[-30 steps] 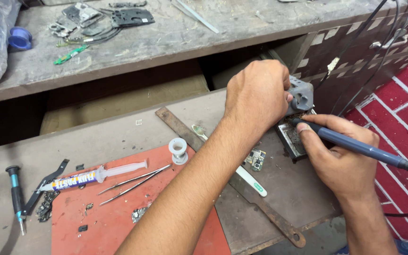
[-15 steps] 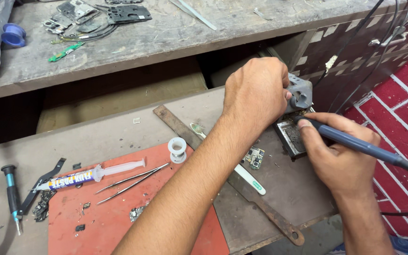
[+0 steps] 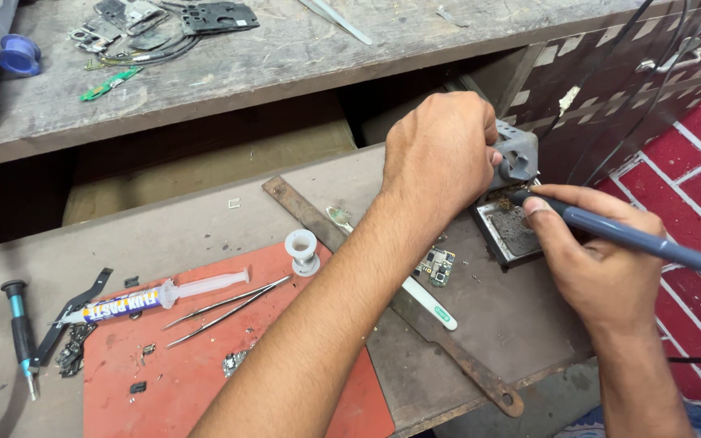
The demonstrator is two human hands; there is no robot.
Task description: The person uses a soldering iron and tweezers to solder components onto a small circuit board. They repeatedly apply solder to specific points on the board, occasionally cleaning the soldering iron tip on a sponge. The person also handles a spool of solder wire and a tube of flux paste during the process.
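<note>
You're at the scarred grey wooden workbench (image 3: 164, 235), and everything here reads off the flat orange-red rubber work mat (image 3: 204, 381) at its front. Well to the right of that mat, at the bench's far corner, your left hand (image 3: 441, 154) is curled over the small grey metal stand (image 3: 518, 154), fingers closed around something I can't make out. Just right of it, your right hand (image 3: 598, 272) grips the blue-grey soldering iron (image 3: 626, 237) like a pen, tip touching down at the stand's dark, crusted tray (image 3: 513, 231). My read: you're cleaning or tinning the tip. Next calls for a steady carry back toward the mat, where the tiny green circuit board (image 3: 436, 266) lies just off its right edge, beside the long rusty flat metal bar (image 3: 383, 292)
</note>
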